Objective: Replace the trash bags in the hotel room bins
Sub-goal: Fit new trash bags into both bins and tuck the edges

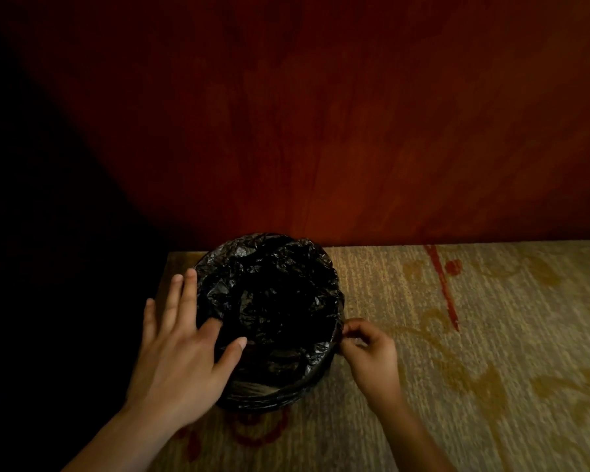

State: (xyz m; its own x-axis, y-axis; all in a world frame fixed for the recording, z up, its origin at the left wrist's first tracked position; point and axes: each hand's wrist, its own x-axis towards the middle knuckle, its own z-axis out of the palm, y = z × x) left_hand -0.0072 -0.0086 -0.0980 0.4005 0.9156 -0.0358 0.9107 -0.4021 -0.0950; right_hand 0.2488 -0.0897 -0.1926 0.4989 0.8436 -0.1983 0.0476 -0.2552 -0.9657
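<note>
A dark red-brown wooden wall panel (355, 114) is seen behind a beige patterned carpet (491, 335). On the carpet, close against the panel, a round dark bin (273, 400) is placed, lined with a crinkled black plastic trash bag (269, 294). The left hand (178, 345) is laid flat on the bag's left edge, fingers spread. The bag's right edge is pinched by the right hand (368, 352).

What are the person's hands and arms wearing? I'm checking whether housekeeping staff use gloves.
Nothing that shows. The left hand and right hand are bare: no gloves, rings or wristbands visible. The left forearm and right forearm are uncovered to the frame's edge; no sleeves in view.
</note>
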